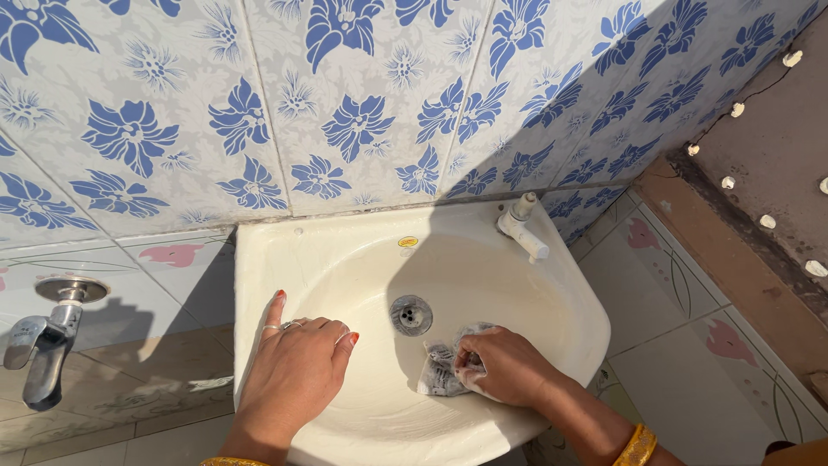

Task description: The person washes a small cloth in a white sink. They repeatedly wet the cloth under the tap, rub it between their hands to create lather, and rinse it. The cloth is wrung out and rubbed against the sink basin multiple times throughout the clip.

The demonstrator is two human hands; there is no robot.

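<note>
While the crumpled grey-white scrubbing pad (444,367) lies inside the cream ceramic wash basin (569,298) just below its metal drain (410,314), the right hand (504,367) fingers clutch it; the left hand (297,367) rests flat, fingers spread, on the basin's left rim.

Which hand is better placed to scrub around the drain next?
Right. The right hand already presses the scrubbing pad inside the sink, just below the drain. The left hand rests flat, likely bracing.

A home bathroom or washing area: a cream wall basin (259,259) with a white tap (522,226) at 1 o'clock, blue floral tiles (259,112) at 12, a metal tap (47,332) at 9.
</note>
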